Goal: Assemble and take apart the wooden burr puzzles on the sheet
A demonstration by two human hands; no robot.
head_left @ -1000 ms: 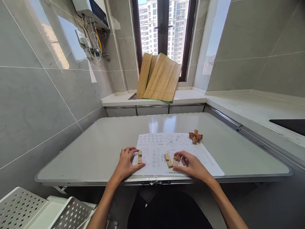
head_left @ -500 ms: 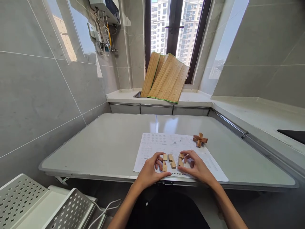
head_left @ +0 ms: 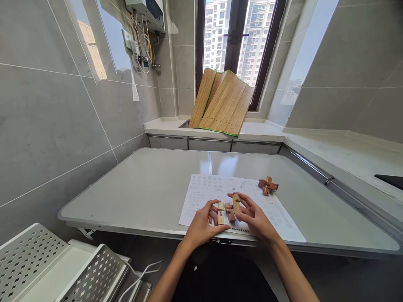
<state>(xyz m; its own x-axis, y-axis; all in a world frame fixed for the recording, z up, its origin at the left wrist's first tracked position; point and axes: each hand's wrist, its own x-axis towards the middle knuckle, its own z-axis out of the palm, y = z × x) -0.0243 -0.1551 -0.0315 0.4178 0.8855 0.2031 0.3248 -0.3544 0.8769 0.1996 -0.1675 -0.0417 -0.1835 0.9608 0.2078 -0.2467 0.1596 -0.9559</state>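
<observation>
Three notched light-wood burr puzzle pieces are close together at the front of a printed paper sheet (head_left: 208, 193). My left hand (head_left: 203, 220) pinches the left wooden puzzle piece (head_left: 221, 220) between its thumb at the near end and a finger at the far end. In my right hand (head_left: 256, 216) is another wooden puzzle piece (head_left: 236, 205), raised off the sheet, fingers at its top and thumb at its lower end. Between the hands lies the middle wooden puzzle piece (head_left: 231, 217), in the shade of the raised one and partly covered by it.
A brown wooden cross-shaped puzzle (head_left: 268, 186) sits by the sheet's far right corner on the white folding table (head_left: 141, 188). A bamboo mat (head_left: 223, 102) leans at the window. White perforated racks (head_left: 91, 272) and a white cable stand low on the left.
My right hand has lifted its puzzle piece off the sheet and brought it left, over the middle piece. My left hand keeps its place on the left piece. The view has shifted slightly.
</observation>
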